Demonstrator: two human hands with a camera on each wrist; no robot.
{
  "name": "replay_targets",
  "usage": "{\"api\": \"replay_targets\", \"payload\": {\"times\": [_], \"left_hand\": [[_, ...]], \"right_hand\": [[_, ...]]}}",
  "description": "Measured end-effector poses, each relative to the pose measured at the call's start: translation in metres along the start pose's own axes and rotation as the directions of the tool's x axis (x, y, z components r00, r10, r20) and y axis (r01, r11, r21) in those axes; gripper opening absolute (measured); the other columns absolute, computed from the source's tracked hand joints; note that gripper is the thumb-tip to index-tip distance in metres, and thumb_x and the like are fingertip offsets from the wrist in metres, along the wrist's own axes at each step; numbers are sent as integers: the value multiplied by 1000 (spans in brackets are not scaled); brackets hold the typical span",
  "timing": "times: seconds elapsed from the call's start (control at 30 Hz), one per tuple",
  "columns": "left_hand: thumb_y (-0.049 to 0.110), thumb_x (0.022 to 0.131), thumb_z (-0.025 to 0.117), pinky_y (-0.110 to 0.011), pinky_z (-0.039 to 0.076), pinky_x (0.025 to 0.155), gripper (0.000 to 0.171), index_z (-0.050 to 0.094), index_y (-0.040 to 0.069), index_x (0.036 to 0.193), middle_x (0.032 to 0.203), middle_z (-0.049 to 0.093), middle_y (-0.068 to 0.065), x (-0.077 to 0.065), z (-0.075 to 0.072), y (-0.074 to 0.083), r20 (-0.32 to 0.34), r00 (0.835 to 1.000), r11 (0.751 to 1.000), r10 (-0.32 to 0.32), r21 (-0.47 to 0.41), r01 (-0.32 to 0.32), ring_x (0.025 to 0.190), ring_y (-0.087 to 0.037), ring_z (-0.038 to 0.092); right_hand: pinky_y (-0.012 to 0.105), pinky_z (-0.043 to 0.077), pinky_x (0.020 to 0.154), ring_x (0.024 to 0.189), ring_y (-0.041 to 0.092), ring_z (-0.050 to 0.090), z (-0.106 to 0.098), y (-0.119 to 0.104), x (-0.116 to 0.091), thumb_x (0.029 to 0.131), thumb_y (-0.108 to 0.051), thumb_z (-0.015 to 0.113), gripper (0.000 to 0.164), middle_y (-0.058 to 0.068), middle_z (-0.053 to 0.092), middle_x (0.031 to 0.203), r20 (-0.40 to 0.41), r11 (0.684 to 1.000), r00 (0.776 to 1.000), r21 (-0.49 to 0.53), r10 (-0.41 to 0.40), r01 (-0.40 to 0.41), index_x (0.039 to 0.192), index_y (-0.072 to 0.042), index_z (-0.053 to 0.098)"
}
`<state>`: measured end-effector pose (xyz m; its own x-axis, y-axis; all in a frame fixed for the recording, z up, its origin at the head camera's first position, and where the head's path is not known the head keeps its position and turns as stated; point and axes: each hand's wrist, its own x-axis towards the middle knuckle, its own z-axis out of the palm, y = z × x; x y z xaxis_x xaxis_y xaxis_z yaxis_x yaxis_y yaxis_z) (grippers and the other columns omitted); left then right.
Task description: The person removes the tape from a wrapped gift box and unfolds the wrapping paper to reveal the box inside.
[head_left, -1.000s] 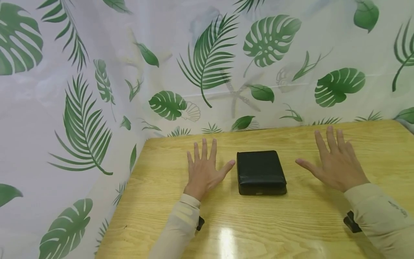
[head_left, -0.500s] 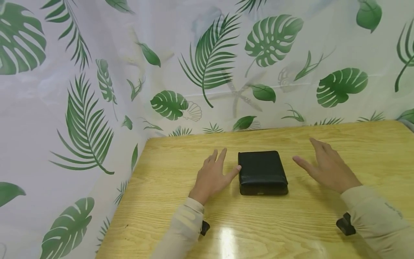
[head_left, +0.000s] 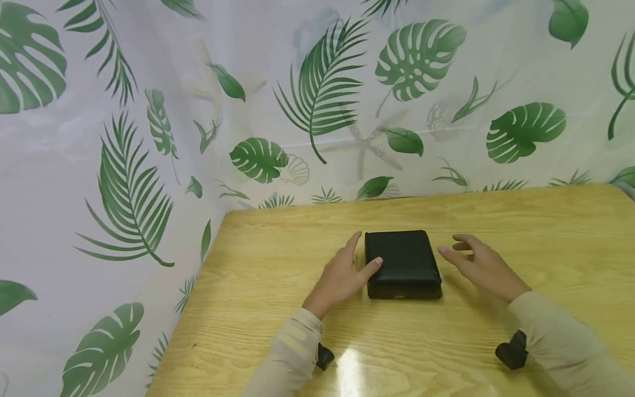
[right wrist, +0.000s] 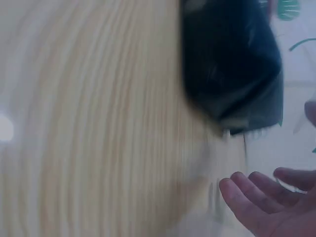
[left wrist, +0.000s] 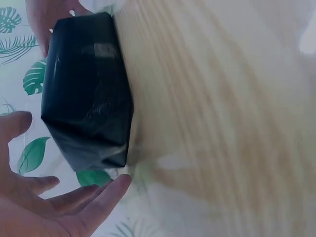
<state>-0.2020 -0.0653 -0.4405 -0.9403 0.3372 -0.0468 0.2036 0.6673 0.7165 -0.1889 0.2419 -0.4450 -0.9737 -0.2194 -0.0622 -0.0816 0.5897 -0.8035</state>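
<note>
A black, box-shaped package (head_left: 403,259) with a smooth, slightly creased wrapping lies flat on the wooden table. Beside its left side is my left hand (head_left: 341,274), the thumb overlapping the near left edge in the head view. In the left wrist view, a gap shows between the left hand's spread fingers (left wrist: 101,205) and the package's end. To the right of the package, my right hand (head_left: 488,270) hovers with relaxed, slightly bent fingers. The right wrist view shows those fingers (right wrist: 252,195) apart from the black wrapping (right wrist: 232,69). Neither hand grips anything.
The yellowish wood-grain table (head_left: 407,353) carries the package near its middle. A white curtain (head_left: 238,110) printed with green leaves hangs behind the table and along its left side. Each sleeved wrist bears a small black device (head_left: 512,350).
Both hands have moved inward toward the package from either side, turning their palms to face it. Their fingers went from widely spread to more relaxed. The package has stayed in place.
</note>
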Motion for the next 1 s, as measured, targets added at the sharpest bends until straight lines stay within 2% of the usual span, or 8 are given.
{"api": "replay_targets", "payload": {"times": [0.07,0.2,0.37,0.47,0.53,0.8,0.87,1.0], "left_hand": [[65,98,51,-57,46,104,82,15,31,164,158,39,-13,-1,2,-1,11,1000,998,-18,-63,19,133,-34,52],[58,98,57,-55,48,102,81,17,30,163,156,41,-16,-2,5,-4,31,998,984,-47,-170,52,131,-34,55],[49,100,61,-53,50,100,78,20,26,163,154,43,-18,0,11,-4,55,997,962,-47,-268,60,130,-35,55],[48,100,60,-51,50,101,76,22,25,163,152,45,-17,-1,15,-1,51,997,954,-57,-292,69,132,-35,54],[47,101,60,-51,50,101,76,22,25,163,152,46,-16,-1,17,1,44,996,953,-73,-291,83,133,-33,53],[45,101,57,-49,50,101,73,22,28,162,152,47,-11,-1,23,8,23,993,951,-117,-286,119,135,-29,51],[44,101,58,-48,51,99,72,23,29,162,152,47,-11,-1,24,8,21,992,946,-127,-299,128,134,-28,51],[39,101,58,-43,54,91,70,25,27,161,148,50,-11,0,26,10,23,991,929,-133,-346,133,129,-26,55]], "right_hand": [[51,54,94,127,53,50,3,-1,0,107,-48,46,81,38,37,146,35,992,999,118,42,-46,155,12,19],[42,56,94,127,46,53,11,-5,1,108,-43,48,79,39,34,148,95,945,988,291,125,-148,154,14,19],[37,57,92,111,19,66,18,-7,-1,108,-39,48,74,36,40,147,133,884,977,421,164,-205,152,16,25],[34,57,92,105,8,65,20,-6,-2,109,-37,46,70,32,46,144,157,858,976,468,154,-211,150,17,28],[32,56,93,106,5,64,22,-6,-2,109,-36,46,68,29,48,144,168,848,975,486,145,-210,148,18,31],[31,53,98,119,12,60,25,-6,-5,110,-39,44,68,28,45,148,178,854,978,487,109,-183,148,16,35],[31,52,99,118,10,60,24,-6,-6,109,-40,44,69,24,48,146,186,837,976,512,112,-194,149,15,34],[28,53,96,109,4,62,22,-5,-9,110,-37,45,61,7,58,132,199,778,973,592,114,-212,147,11,38]]}}
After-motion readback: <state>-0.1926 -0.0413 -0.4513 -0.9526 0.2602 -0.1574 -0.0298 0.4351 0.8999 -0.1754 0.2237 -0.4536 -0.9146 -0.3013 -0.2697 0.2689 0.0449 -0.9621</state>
